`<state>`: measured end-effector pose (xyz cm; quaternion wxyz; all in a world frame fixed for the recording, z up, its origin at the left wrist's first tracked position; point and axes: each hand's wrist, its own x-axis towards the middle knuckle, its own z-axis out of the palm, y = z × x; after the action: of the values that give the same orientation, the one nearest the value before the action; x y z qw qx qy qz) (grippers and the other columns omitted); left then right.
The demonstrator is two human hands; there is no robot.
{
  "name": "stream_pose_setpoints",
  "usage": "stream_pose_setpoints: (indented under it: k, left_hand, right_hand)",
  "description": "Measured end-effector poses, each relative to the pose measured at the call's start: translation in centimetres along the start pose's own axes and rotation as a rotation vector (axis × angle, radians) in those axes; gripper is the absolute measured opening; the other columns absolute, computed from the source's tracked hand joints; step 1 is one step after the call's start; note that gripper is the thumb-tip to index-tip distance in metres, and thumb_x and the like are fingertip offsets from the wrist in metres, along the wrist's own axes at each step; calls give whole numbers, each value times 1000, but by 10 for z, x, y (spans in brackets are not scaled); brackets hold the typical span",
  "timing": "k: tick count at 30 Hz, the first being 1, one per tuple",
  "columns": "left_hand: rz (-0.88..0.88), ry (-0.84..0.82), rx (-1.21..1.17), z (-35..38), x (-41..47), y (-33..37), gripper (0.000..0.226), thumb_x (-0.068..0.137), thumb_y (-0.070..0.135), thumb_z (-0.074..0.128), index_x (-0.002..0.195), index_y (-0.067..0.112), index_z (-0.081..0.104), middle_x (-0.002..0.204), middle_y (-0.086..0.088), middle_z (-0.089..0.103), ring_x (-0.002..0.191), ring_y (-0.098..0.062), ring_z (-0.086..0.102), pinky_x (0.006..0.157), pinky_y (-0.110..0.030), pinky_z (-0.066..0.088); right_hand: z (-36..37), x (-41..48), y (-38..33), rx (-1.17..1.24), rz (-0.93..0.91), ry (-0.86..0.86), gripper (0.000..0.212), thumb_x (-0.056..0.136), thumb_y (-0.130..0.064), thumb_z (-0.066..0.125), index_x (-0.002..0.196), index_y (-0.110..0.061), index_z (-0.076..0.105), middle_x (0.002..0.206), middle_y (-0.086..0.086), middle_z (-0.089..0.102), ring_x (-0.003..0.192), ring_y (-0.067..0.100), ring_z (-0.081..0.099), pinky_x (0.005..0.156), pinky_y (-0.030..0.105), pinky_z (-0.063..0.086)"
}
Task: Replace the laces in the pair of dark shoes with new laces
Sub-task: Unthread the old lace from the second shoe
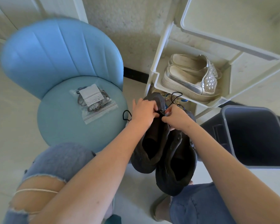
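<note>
Two dark shoes sit side by side between my knees, heels toward me: the left shoe (149, 147) and the right shoe (176, 165). My left hand (144, 112) and my right hand (176, 118) meet over the shoes' lacing area, fingers pinched on a dark speckled lace (174, 98). One loop of the lace sticks up beyond my right hand, another end (126, 114) hangs left of my left hand. A clear zip bag of new laces (93, 102) lies on the blue chair's seat (63, 123).
A white shelf rack (158, 84) stands ahead on the right, holding a pair of silver slip-on shoes (191, 76). A dark grey bin (255, 136) stands open at the right. My jeans-clad knees frame the bottom of the view.
</note>
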<state>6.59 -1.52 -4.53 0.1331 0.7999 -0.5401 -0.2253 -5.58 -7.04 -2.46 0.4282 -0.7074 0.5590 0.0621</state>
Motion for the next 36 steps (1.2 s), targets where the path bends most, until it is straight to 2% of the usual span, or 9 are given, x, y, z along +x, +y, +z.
stream_pose_setpoints:
  k: [3,11,15,18,20,23,26,31,36]
  left_hand:
    - [91,64,105,0,-2,2,21,86,40,63,104,28,65,105,5,66,118,-19,47,116,-44,13]
    - [84,194,159,8,-7,7,18,96,23,50,102,26,67,106,3,62,117,-21,41,114,-41,14]
    - [-593,422,-523,-7,-5,-11,26,100,15,40,113,16,63,120,-7,59,116,-28,46,91,-31,33]
    - [-929,287,-1048,-21,-6,-26,37,102,14,32,132,2,49,135,-18,50,124,-33,48,97,-36,41]
    - [-804,371,-748,-23,-6,-19,31,100,11,37,125,5,56,129,-15,54,120,-32,47,98,-34,36]
    - [-222,617,-256,-20,-7,3,38,87,-4,47,119,13,59,116,-7,59,112,-26,48,97,-30,31]
    - [132,491,-51,-16,-9,19,39,81,1,52,115,17,60,113,-4,59,118,-27,45,114,-45,19]
    - [125,56,104,4,-13,8,23,90,30,57,113,27,57,112,5,60,119,-17,47,117,-47,0]
    - [88,154,72,6,-7,4,15,91,30,59,104,25,63,102,4,67,112,-18,50,114,-36,15]
  right_hand:
    - [0,1,1,7,4,13,24,86,-12,60,103,-10,44,85,6,54,51,18,61,36,16,41]
    - [-1,0,1,53,9,-24,21,88,-10,58,106,-8,47,87,5,54,58,21,64,58,30,58]
    - [-4,-1,2,77,22,-61,17,91,-8,55,107,-4,51,84,1,51,63,22,62,78,39,58]
    - [-4,-2,1,57,22,-58,13,92,-9,55,105,-5,51,84,1,51,62,21,63,78,39,58]
    - [-4,-2,0,44,17,-61,14,92,-9,56,104,-5,51,83,1,51,61,20,63,76,38,58]
    - [-3,-1,0,4,-7,-51,15,91,-10,57,104,-5,51,83,3,53,57,19,62,68,34,57]
    - [-1,0,1,-6,-17,-40,13,89,-10,59,99,-8,50,80,4,55,56,19,62,70,37,58]
    - [-3,-1,1,-5,-23,-45,17,88,-10,59,103,-6,53,81,5,59,72,27,68,79,44,58]
    - [-3,-2,0,11,-12,-42,20,88,-10,59,106,-4,53,85,6,57,84,33,68,83,47,57]
